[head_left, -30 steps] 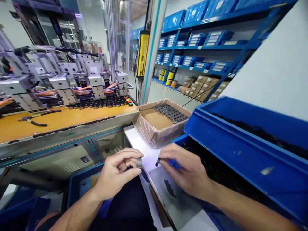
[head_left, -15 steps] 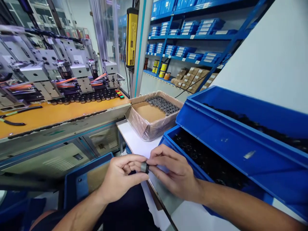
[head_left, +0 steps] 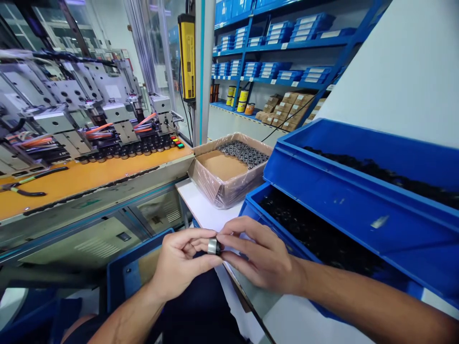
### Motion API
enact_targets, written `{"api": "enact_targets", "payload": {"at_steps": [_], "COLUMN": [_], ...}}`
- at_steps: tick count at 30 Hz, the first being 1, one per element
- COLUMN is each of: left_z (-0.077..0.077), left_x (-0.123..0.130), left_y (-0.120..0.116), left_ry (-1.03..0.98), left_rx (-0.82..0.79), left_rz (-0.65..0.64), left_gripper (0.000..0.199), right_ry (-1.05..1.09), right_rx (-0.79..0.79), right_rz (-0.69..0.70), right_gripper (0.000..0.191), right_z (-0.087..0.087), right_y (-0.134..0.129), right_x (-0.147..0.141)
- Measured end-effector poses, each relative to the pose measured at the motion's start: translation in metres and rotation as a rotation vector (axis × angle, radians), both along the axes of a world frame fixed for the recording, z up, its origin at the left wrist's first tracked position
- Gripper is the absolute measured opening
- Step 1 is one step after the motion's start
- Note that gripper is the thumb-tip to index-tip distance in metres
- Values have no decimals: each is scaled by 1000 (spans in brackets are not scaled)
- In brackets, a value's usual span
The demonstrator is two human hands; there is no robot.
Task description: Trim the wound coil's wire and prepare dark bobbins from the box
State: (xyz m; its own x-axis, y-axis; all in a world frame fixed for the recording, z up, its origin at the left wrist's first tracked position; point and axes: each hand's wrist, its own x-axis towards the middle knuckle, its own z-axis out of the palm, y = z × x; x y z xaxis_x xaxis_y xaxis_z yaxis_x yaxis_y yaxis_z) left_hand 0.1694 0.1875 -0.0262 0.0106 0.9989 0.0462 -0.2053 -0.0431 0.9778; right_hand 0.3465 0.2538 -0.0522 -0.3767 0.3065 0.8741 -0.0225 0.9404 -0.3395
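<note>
A: Both hands meet just in front of the lower bin (head_left: 272, 224). Left hand (head_left: 179, 265) pinches a small metal ring (head_left: 214, 246) between thumb and forefinger.

B: And the right hand (head_left: 258, 260)?

A: Closed in on the same ring from the other side, fingertips touching it. A second ago the two hands were apart, the right one holding a small dark piece of its own; half a second ago they came together. That piece I can't see now, hidden at the ring or behind the fingers.

B: So it's gone in?

A: My guess, the two parts are being mated, but I can't tell if it's seated.

B: Around them?

A: Behind the lower bin, a box (head_left: 229, 179) lined with plastic, part filled with dark parts. Right of it, an upper bin (head_left: 344, 181). Left of the box, an orange bench (head_left: 89, 177) with pliers (head_left: 25, 184).
</note>
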Motion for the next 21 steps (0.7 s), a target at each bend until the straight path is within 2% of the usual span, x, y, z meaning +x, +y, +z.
{"api": "enact_targets", "payload": {"at_steps": [11, 16, 19, 21], "left_z": [4, -6, -12, -11], "left_x": [0, 14, 20, 17], "left_y": [-1, -5, -6, -5], "left_ry": [-105, -161, -183, -105], "left_rx": [-115, -103, -35, 71], "left_rz": [-60, 37, 95, 110], "left_gripper": [37, 31, 39, 47], "right_ry": [-30, -102, -146, -163], "right_rx": [110, 293, 346, 315], "right_rz": [-26, -103, -206, -244], "right_gripper": [23, 24, 31, 40], "right_z": [-1, -3, -14, -29], "right_y": [-1, 0, -5, -7], "right_x": [0, 3, 11, 23]}}
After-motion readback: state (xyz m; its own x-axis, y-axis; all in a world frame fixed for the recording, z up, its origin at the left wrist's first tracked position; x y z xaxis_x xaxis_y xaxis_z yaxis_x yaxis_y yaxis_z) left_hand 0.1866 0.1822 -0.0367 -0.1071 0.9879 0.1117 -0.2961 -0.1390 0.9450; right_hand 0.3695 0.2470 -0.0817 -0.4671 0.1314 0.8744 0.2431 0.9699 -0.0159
